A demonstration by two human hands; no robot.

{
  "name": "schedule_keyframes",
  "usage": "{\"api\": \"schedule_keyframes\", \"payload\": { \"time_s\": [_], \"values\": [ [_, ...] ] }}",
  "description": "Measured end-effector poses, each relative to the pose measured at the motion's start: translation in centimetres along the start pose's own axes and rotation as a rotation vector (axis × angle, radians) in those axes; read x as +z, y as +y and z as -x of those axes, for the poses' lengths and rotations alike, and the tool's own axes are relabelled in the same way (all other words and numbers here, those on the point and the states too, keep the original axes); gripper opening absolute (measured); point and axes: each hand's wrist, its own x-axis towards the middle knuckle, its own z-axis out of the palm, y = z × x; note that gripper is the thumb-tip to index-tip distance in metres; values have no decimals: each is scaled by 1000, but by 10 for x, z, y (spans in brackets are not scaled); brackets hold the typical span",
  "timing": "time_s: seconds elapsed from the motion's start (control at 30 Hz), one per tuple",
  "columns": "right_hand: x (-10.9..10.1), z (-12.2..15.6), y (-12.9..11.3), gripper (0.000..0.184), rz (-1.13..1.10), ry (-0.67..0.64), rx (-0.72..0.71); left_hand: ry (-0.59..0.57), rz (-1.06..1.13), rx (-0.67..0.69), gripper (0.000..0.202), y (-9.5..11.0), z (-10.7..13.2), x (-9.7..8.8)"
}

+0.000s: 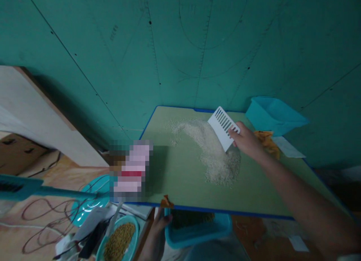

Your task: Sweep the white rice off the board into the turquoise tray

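My right hand grips a flat white slotted scraper by its right end. The scraper is tilted, its lower edge against a spread heap of small pale grains. Those grains lie on a light green board table with a blue edge; what kind they are I cannot make out. Below the table's front edge, my left hand holds a teal plastic tub at its left rim. Something dark and grainy lies inside the tub, partly hidden by the table.
A teal bin stands at the back right, beside a crumpled orange-brown cloth and a white sheet. A blurred-out pink object is at the table's left. Lower left, a teal basin holds tan pellets; cables lie on the floor. A green wall rises behind.
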Motion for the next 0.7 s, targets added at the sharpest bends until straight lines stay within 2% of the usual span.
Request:
{"api": "schedule_keyframes", "payload": {
  "time_s": [0.1,0.2,0.3,0.4,0.53,0.7],
  "values": [
    [12,1,-13,9,-2,-10,-33,40,-102,28,74,3,-16,-9],
    [18,0,-28,8,-16,-38,-69,72,-184,49,70,4,-20,-15],
    [17,-4,-43,6,-60,-38,-143,110,-242,65,65,4,-20,-18],
    [11,-11,-53,6,-84,37,-211,144,-273,76,62,4,-20,-20],
    [14,-14,-59,7,-86,78,-227,169,-280,91,60,1,-21,-16],
    [36,-5,-50,5,-72,-40,-170,151,-257,93,68,-3,-17,-7]
  ]
}}
